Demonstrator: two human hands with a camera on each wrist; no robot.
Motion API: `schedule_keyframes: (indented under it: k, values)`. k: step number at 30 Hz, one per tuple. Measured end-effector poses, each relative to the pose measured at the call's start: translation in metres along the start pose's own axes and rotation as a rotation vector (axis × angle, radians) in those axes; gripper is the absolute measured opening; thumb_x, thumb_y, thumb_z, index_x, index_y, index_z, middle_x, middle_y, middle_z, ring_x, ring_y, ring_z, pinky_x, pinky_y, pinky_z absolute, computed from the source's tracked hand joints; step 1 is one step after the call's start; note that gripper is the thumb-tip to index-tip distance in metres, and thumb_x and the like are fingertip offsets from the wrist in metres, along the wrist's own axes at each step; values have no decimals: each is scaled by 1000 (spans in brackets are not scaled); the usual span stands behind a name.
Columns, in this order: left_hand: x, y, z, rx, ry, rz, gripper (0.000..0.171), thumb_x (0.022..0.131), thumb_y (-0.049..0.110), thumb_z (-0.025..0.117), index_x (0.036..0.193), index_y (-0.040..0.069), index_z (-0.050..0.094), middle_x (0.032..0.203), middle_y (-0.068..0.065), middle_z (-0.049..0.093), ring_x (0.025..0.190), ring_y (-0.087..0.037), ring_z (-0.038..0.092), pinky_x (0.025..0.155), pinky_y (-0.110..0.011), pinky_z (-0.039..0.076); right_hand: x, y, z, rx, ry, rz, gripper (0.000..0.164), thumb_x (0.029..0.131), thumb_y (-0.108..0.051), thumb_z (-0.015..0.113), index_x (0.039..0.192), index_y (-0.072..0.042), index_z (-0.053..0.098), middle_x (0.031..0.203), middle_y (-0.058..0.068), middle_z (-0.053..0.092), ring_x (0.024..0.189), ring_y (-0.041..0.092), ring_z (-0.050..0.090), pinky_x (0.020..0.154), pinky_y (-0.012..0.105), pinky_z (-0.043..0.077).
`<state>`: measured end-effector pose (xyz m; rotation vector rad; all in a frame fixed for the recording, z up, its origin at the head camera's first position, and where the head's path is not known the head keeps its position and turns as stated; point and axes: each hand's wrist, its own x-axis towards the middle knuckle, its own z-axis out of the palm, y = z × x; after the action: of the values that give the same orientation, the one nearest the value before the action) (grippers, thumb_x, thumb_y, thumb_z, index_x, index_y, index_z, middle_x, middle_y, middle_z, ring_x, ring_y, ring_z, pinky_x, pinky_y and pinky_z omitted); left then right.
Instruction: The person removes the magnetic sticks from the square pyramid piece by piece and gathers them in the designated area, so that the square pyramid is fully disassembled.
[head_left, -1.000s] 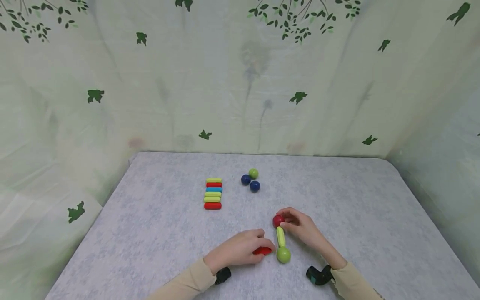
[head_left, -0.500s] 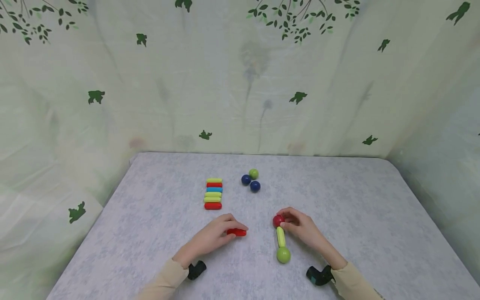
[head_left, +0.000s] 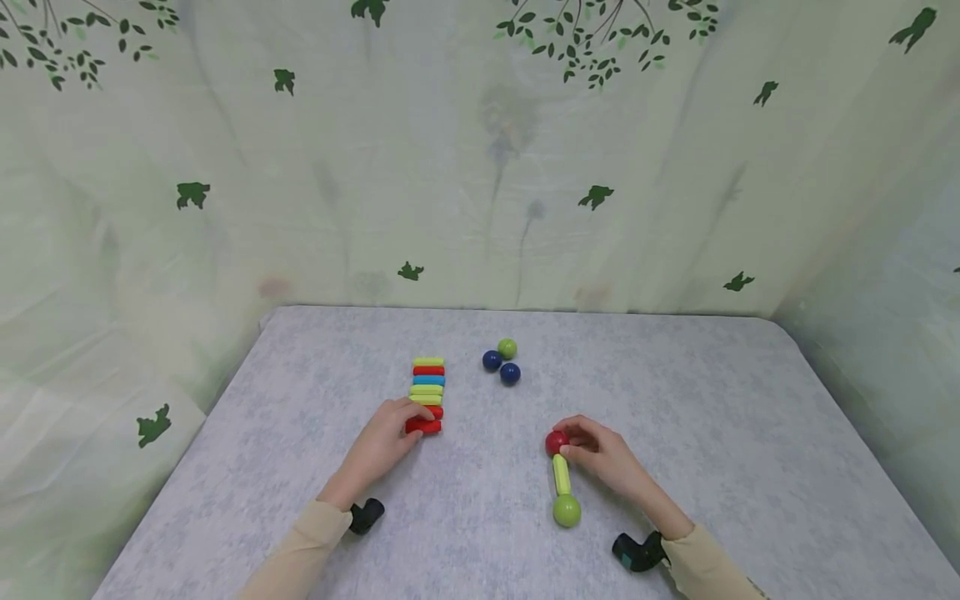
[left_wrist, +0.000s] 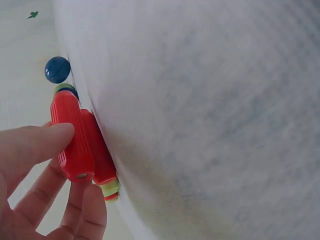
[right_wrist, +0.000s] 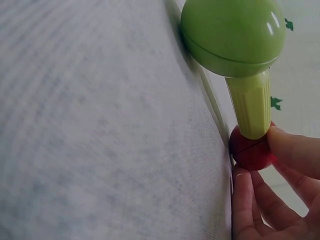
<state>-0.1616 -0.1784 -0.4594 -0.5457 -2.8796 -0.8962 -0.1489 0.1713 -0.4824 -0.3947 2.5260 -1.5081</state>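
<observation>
My left hand pinches a red ridged rod between thumb and fingers. That rod lies alongside another red rod at the near end of a row of coloured rods. In the left wrist view, a small hole shows in the end of the held rod. Over to the right, my right hand grips a red ball by its sides. A yellow-green rod joins this ball to a larger-looking green ball, which rests on the table toward me.
Behind the hands, two dark blue balls and a green ball sit clustered on the grey table. A pale curtain with leaf and bird prints hangs around the table's far and side edges.
The left hand has carried the red rod from beside the ball-and-rod piece, leftward and away, to the near end of the row. My right hand stays put on the red ball.
</observation>
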Motion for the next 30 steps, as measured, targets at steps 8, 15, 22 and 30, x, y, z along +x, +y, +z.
schedule_keyframes:
  k: [8, 15, 22, 30]
  values:
    - [9, -3, 3, 57, 29, 4, 20, 81, -3, 73, 96, 9, 67, 97, -3, 56, 93, -23, 52, 79, -37, 49, -1, -1, 1, 13, 23, 15, 24, 90, -13, 66, 114, -12, 63, 110, 5, 63, 94, 18, 59, 82, 35, 49]
    - [11, -2, 4, 56, 46, -14, 19, 81, -1, 73, 95, 10, 65, 94, -1, 52, 92, -22, 50, 77, -37, 48, -1, -2, 0, 5, 63, 62, 23, 87, -13, 69, 110, -13, 63, 107, 2, 63, 91, 17, 60, 78, 33, 49]
    - [11, 10, 5, -69, 14, 114, 17, 85, 3, 71, 99, 9, 65, 101, 0, 54, 95, -18, 50, 80, -34, 49, -5, 0, -5, -12, 60, 34, 28, 89, -14, 68, 117, -11, 63, 106, 7, 60, 84, 18, 57, 69, 30, 47]
    - [11, 42, 20, -205, -308, 215, 31, 91, 17, 66, 119, 8, 58, 115, -4, 58, 103, -21, 54, 88, -34, 47, -5, -1, -6, 6, 27, 61, 23, 89, -19, 70, 104, -8, 58, 87, 4, 59, 66, 17, 53, 56, 25, 45]
